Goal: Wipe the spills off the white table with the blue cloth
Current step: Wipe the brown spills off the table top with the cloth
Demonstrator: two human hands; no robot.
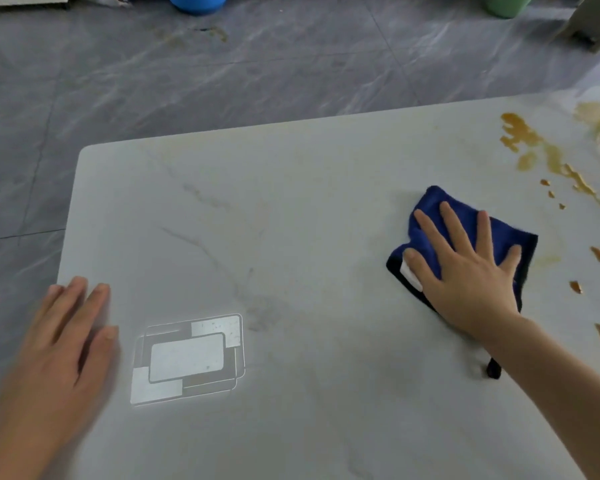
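Blue cloth pressed flat under splayed right hand on white desk; brown spills just right; left hand flat, holding nothing.

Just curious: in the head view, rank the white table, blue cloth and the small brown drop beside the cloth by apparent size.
1. white table
2. blue cloth, partly under the right hand
3. brown drop
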